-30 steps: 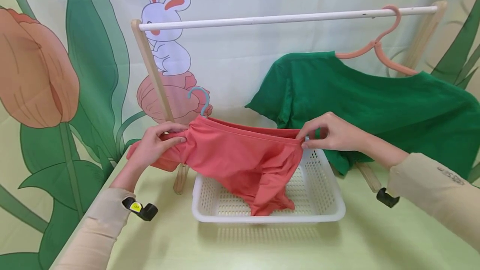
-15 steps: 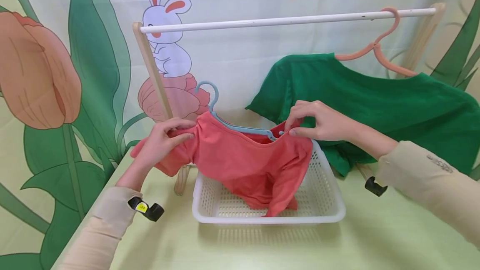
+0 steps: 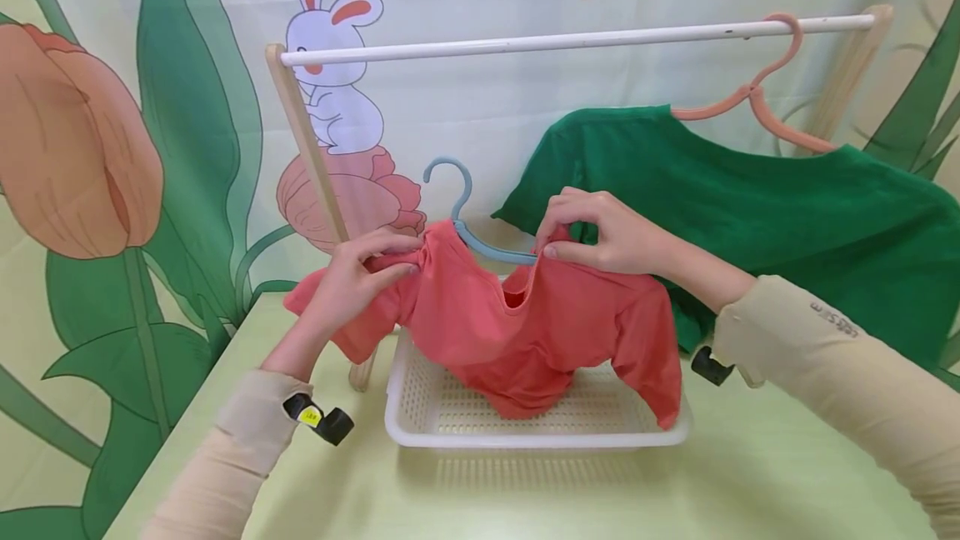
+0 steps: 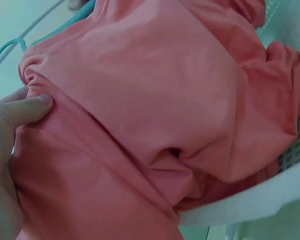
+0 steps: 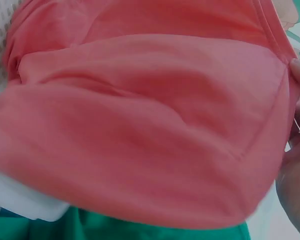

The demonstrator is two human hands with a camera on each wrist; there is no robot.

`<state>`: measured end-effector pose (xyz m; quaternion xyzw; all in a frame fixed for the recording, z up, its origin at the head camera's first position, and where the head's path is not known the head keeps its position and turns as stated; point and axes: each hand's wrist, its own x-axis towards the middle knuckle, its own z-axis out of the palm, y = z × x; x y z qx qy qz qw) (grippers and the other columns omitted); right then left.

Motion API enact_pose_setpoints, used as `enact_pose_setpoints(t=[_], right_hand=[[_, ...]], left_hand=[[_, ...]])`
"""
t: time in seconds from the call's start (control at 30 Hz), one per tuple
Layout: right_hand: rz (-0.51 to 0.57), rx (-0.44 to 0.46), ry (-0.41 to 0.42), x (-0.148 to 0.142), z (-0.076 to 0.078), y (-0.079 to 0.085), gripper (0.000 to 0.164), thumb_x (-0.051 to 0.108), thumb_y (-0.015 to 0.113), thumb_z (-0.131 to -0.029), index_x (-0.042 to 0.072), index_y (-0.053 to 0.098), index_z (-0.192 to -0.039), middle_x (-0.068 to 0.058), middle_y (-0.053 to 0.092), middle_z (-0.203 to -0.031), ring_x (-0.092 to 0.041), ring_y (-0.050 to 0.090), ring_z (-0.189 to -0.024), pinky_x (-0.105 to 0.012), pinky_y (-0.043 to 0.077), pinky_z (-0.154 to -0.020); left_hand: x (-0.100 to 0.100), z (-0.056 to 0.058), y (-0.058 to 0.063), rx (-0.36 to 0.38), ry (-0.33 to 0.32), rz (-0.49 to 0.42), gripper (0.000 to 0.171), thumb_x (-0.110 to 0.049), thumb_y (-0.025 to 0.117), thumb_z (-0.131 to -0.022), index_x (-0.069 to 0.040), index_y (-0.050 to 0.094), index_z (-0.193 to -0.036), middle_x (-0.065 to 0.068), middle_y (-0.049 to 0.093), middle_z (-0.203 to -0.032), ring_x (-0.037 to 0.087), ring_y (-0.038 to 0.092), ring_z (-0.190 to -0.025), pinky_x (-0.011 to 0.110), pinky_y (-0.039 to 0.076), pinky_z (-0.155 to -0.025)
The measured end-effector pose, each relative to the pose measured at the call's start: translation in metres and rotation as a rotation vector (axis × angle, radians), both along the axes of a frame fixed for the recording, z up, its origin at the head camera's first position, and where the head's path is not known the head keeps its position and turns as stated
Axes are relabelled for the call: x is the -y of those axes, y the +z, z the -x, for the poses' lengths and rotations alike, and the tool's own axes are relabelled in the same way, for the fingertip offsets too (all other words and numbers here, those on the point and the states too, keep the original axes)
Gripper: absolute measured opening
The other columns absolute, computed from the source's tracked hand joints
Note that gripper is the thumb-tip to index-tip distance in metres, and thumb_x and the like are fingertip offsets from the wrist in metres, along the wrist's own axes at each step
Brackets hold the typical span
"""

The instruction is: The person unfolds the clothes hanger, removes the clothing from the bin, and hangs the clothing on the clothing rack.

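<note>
A coral-red T-shirt (image 3: 465, 307) hangs between my two hands above a white basket (image 3: 540, 440), its lower part drooping into it. At the left shoulder, my left hand (image 3: 360, 277) pinches the cloth between thumb and fingers. My right hand (image 3: 600, 232) pinches the shirt at the right side of the neckline. A light blue hanger (image 3: 491, 250) sits in the neck opening, its hook standing up above the collar. Its left arm runs hidden inside the left shoulder, and its right end disappears behind my right fingers. The right sleeve (image 3: 648, 348) hangs over the basket's right side.
Behind the shirt stands a rack with a white rail (image 3: 525, 44) and wooden posts (image 3: 303, 140). A green T-shirt (image 3: 720, 215) on a pink hanger (image 3: 780, 123) hangs at its right end. The pale green table (image 3: 525, 507) extends in front of the basket.
Both hands have shifted the shirt; my left hand moved right, my right hand moved left and up. The hanger has moved right and shows more in the neckline. The right sleeve has spread outward.
</note>
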<state>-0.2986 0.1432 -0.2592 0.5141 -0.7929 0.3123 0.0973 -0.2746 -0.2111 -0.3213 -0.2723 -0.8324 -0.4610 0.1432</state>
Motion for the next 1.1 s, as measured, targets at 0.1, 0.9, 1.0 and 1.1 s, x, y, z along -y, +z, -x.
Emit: enact_pose_setpoints(t=[0.1,0.9,1.0,1.1], right_hand=[[0.055,-0.001,-0.030,0.000,-0.003,-0.004,0.017,0.008,0.074,-0.087,0.016,0.074,-0.101,0.001,0.067,-0.103,-0.009,0.060,-0.095,-0.022,0.056,-0.077],[0.345,-0.182,-0.562,0.010,-0.030,-0.053,0.028,0.019,0.079,-0.084,0.014,0.076,-0.112,-0.004,0.078,-0.098,-0.019,0.070,-0.086,-0.024,0.051,-0.078],[0.338,-0.177,-0.587,0.010,-0.031,-0.056,0.031,0.019,0.080,-0.083,0.015,0.075,-0.113,-0.005,0.077,-0.100,-0.023,0.068,-0.089,-0.036,0.044,-0.084],[0.344,-0.165,-0.612,0.010,-0.029,-0.059,0.032,0.019,0.081,-0.082,0.015,0.075,-0.114,-0.007,0.077,-0.100,-0.025,0.066,-0.089,-0.039,0.037,-0.084]], left_hand=[[-0.002,0.000,0.000,-0.026,0.027,-0.017,0.031,-0.013,0.072,-0.089,-0.017,0.072,-0.120,0.003,0.069,-0.117,0.014,0.064,-0.107,0.016,0.055,-0.086],[-0.021,0.000,-0.004,-0.081,0.107,-0.076,0.030,-0.016,0.073,-0.089,-0.020,0.072,-0.119,0.002,0.070,-0.110,0.012,0.063,-0.103,0.015,0.055,-0.083],[-0.023,0.000,-0.003,-0.088,0.105,-0.081,0.030,-0.015,0.074,-0.088,-0.019,0.073,-0.118,0.002,0.070,-0.109,0.012,0.064,-0.103,0.014,0.055,-0.083],[-0.025,0.000,-0.003,-0.087,0.103,-0.080,0.030,-0.014,0.074,-0.088,-0.018,0.073,-0.118,0.003,0.070,-0.109,0.013,0.064,-0.104,0.015,0.055,-0.084]])
